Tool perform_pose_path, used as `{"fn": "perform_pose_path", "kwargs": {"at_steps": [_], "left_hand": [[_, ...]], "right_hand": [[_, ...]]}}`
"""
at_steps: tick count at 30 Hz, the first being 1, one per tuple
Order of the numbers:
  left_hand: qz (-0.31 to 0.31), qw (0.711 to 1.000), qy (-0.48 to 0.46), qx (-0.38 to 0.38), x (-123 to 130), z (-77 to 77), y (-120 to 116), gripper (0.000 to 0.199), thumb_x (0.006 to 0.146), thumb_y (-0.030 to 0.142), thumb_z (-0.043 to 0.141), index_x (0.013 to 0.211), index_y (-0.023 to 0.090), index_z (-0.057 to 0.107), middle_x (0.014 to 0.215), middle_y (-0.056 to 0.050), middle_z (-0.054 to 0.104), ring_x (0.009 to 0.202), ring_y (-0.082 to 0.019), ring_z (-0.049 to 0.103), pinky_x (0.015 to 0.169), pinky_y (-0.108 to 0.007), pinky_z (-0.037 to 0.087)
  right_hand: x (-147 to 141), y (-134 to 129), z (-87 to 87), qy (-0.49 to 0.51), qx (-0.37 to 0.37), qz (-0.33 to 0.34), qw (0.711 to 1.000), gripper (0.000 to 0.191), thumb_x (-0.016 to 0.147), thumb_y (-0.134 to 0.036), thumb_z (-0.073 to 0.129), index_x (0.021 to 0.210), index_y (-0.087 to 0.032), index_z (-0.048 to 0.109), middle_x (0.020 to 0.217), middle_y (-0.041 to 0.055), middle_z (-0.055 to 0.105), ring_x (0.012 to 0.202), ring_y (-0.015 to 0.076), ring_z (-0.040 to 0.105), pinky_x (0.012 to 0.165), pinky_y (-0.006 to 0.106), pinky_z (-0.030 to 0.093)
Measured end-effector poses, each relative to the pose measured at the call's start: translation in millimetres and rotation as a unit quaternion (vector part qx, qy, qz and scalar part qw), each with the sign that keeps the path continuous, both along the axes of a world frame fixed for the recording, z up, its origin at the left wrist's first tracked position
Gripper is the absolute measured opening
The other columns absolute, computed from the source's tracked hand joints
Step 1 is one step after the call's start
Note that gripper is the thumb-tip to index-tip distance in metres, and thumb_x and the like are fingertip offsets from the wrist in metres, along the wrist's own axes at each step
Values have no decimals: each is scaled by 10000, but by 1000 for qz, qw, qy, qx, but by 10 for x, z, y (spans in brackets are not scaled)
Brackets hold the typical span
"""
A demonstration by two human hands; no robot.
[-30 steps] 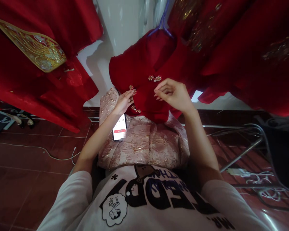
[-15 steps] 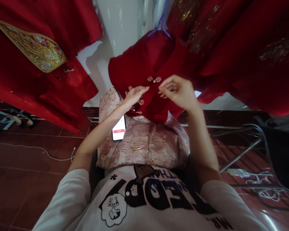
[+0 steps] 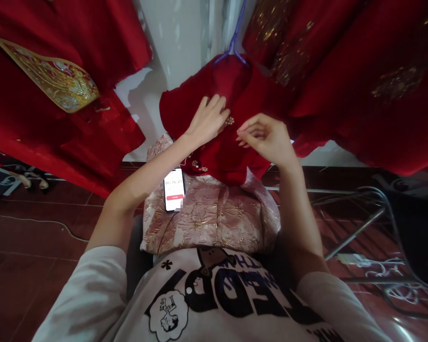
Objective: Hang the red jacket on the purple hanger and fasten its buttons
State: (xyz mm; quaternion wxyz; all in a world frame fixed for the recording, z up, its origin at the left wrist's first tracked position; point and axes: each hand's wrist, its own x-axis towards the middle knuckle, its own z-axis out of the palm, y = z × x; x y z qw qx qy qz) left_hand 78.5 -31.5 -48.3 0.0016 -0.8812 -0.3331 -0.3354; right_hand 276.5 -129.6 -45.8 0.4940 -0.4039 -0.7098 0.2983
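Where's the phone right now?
In the head view the phone lies screen-up on the pink brocade fabric, left of centre, just below the left forearm and the red garment.

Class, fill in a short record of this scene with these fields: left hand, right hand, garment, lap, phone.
left hand: left hand laid flat on the red garment, beside the pearl button
right hand: right hand, fingers pinched at the garment's front edge
garment: hung on a purple hanger
lap: pink brocade fabric
phone: phone, screen lit, lying on the brocade

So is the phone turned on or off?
On. The phone lies face up on the pink brocade fabric, its screen lit white with timer digits and a red bar.
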Motion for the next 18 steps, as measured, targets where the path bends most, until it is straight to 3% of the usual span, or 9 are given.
{"fn": "perform_pose_path", "kwargs": {"at_steps": [7, 11, 14, 18], "left_hand": [[-28, 998, 37, -33, -31, 93, 37, 197, 855, 215, 715, 1029, 138, 669, 1190, -146, 582, 1368, -436, 434, 1216, -667, 227], [-64, 993, 33, -93, -88, 134, 63, 195, 834, 178, 699, 1018, 166, 636, 1075, -82, 611, 1295, -369, 528, 1249, -665, 195], [-57, 986, -34, -152, -99, 141, 115, 191, 847, 172, 656, 1035, 175, 625, 976, -42, 615, 1188, -315, 604, 1248, -646, 233], [-59, 989, -28, -134, -73, 184, 60, 195, 883, 208, 609, 1070, 164, 642, 904, -37, 639, 1100, -296, 654, 1208, -576, 336]], "right_hand": [[23, 27, -7, 5, 15, -13, 1000, 296, 813, -471, 824, 902, -240, 661, 798, 19, 695, 729, 172, 712, 702, 341, 656], [27, 95, -3, 30, 58, -37, 997, 370, 797, -548, 827, 949, -241, 686, 1009, 50, 739, 1015, 231, 734, 905, 397, 652], [-61, 243, 44, 83, 71, -3, 994, 485, 810, -612, 798, 1123, -261, 679, 1280, 52, 702, 1295, 250, 649, 1130, 430, 553], [-298, 624, 123, 106, 31, 16, 994, 577, 947, -676, 606, 1372, -286, 593, 1482, 51, 595, 1464, 225, 523, 1253, 376, 419]]}}
